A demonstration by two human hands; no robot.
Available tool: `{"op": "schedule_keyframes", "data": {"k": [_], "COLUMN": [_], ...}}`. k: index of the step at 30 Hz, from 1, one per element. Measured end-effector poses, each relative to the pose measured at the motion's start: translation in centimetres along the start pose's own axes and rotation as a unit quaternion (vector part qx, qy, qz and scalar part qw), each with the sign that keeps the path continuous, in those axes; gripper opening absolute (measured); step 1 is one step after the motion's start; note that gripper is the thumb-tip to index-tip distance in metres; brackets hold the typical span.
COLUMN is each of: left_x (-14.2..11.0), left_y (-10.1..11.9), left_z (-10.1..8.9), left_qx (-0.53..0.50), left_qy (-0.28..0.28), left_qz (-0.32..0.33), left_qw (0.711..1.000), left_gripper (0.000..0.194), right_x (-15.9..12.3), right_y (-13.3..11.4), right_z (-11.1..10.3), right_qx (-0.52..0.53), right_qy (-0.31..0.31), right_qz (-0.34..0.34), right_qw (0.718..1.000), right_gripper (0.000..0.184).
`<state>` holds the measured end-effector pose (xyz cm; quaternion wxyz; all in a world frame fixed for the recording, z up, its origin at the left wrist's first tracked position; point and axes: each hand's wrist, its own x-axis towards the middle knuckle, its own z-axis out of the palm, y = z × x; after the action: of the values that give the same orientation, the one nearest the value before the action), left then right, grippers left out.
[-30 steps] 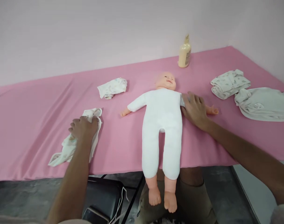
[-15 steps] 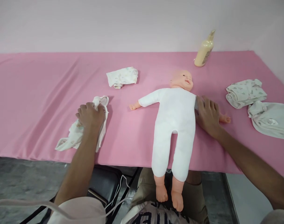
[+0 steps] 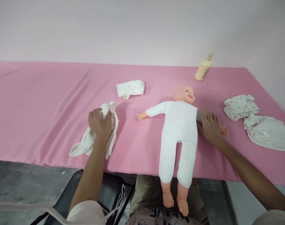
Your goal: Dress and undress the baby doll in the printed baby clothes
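Note:
A baby doll (image 3: 180, 125) in a white cloth body lies on its back, its feet hanging past the table's front edge toward me. Its arms are spread to the sides. My right hand (image 3: 209, 125) is closed over the doll's arm on the right side, covering most of that sleeve; the small doll hand shows beyond my fingers. To the left, my left hand (image 3: 100, 125) grips a crumpled white baby garment (image 3: 113, 120), bunched at its upper part. The garment's lower end trails over the table, and its exact shape is hidden by my hand.
The table wears a pink cloth (image 3: 51, 109). Behind are a folded printed garment (image 3: 130, 88) and a cream pump bottle (image 3: 203, 69). At right lie another folded printed garment (image 3: 241, 107) and a white one (image 3: 269, 132). A black chair (image 3: 109, 187) and white cable (image 3: 27, 206) are below.
The whole view has shifted, so the table things appear lower and mostly farther right. Both hands keep their holds; the garment in my left hand has moved little against the table.

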<state>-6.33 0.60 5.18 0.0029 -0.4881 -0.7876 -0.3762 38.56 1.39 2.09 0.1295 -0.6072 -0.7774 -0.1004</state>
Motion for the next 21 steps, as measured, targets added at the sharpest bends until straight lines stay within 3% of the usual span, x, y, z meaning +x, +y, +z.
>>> {"op": "schedule_keyframes", "data": {"k": [4, 9, 12, 15, 17, 19, 21], "left_x": [0.4, 1.0, 0.5, -0.3, -0.7, -0.8, -0.8], "left_y": [5.2, 13.9, 18.6, 22.1, 23.5, 24.2, 24.4], "left_z": [-2.1, -3.0, -2.7, -2.1, -1.6, -0.9, -0.2], "left_qx": [0.006, -0.060, -0.139, -0.237, -0.294, -0.325, -0.332], "left_qy": [-0.028, -0.090, -0.133, -0.189, -0.217, -0.231, -0.243], "left_qz": [0.061, 0.135, 0.165, 0.193, 0.195, 0.187, 0.179], "left_qw": [0.998, 0.985, 0.967, 0.933, 0.910, 0.898, 0.894], "left_gripper": [0.024, 0.021, 0.022, 0.024, 0.028, 0.031, 0.032], "right_x": [0.6, 3.3, 5.9, 8.5, 9.6, 10.2, 10.4], "right_y": [-1.4, -6.7, -9.4, -10.6, -10.7, -10.5, -10.2], "right_z": [-3.8, -9.4, -11.1, -11.9, -12.0, -11.9, -11.6], "right_qx": [0.078, 0.270, 0.443, 0.603, 0.671, 0.702, 0.704], "right_qy": [-0.023, 0.014, -0.015, -0.051, -0.074, -0.083, -0.065], "right_qz": [0.044, 0.064, 0.045, 0.055, 0.055, 0.053, 0.056], "right_qw": [0.996, 0.961, 0.895, 0.795, 0.736, 0.706, 0.705], "right_gripper": [0.038, 0.039, 0.043, 0.043, 0.033, 0.024, 0.019]}}
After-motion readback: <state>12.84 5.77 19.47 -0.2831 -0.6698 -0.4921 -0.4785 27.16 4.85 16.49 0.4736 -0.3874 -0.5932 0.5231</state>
